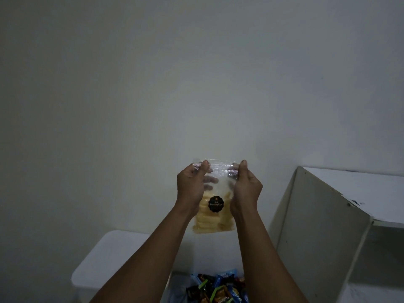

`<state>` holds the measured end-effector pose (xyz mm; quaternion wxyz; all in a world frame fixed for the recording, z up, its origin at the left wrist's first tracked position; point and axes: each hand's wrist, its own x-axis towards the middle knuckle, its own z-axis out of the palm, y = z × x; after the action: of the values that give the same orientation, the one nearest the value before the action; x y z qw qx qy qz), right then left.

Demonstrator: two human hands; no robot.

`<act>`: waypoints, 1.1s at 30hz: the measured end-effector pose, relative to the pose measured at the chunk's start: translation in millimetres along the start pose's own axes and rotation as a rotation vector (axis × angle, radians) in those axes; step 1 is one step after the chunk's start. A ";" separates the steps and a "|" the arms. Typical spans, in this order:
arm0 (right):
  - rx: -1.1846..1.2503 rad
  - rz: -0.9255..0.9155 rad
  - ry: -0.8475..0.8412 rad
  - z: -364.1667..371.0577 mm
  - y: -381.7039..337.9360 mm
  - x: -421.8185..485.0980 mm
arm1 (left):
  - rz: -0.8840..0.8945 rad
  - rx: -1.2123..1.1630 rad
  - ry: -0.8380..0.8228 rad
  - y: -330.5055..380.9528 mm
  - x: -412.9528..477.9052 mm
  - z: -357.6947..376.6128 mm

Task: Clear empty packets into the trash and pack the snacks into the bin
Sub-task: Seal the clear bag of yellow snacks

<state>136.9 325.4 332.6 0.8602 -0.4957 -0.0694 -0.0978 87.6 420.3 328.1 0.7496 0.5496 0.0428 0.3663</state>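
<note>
I see both arms stretched forward and raised, wrists close together. Left hand (192, 186) and right hand (246, 186) each pinch a top corner of the bag (215, 215), thumbs facing me, fingers behind.

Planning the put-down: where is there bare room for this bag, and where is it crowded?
Bare room for the bag: the white surface left of the snack pile, and the cabinet top at far right. Crowded: the pile, at the bottom edge.

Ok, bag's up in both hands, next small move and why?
Probably press along the top strip to seal it: the left hand and right hand pinch the top corners of the bag, and yellow sticks fill its lower half.
</note>
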 end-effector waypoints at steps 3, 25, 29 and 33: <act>0.006 -0.028 -0.017 -1.9 -1.1 2.0 | -0.009 -0.067 0.052 -0.5 0.4 -3.0; -0.079 0.067 -0.375 -10.8 -5.9 -6.9 | -0.006 0.176 -0.150 13.2 -0.9 -5.5; -0.117 0.076 -0.423 -10.3 -4.7 -3.9 | -0.028 0.163 -0.159 13.0 -1.8 -8.1; -0.182 0.037 -0.396 -6.5 -4.8 -5.2 | -0.042 0.153 -0.079 11.0 -3.0 -4.1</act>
<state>130.9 317.9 332.2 0.7831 -0.5820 -0.2188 0.0113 78.0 423.1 334.9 0.7142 0.6181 0.0526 0.3241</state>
